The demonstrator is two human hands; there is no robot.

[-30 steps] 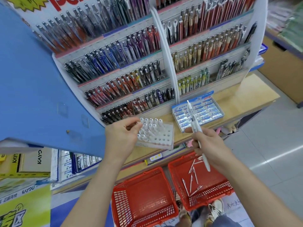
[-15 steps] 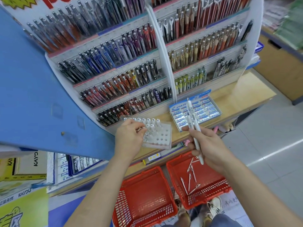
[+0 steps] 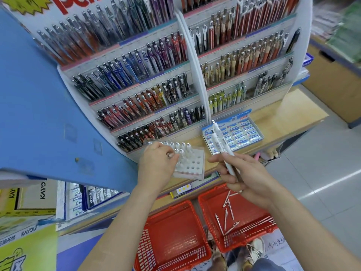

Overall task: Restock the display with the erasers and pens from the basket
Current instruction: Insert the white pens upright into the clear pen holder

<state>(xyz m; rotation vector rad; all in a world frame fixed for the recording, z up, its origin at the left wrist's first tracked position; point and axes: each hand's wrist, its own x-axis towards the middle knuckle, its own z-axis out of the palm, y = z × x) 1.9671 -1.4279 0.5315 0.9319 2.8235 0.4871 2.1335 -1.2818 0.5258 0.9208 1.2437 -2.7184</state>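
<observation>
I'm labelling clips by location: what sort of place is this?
Most likely a stationery shop: a tall white tiered rack of pens, an open blue-and-white carton of Pilot erasers on the wooden counter, and a red plastic shopping basket below.

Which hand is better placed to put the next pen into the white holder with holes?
Left. The left hand is over the holder, pinching a pen; the right hand grips spare white pens beside it.
</observation>
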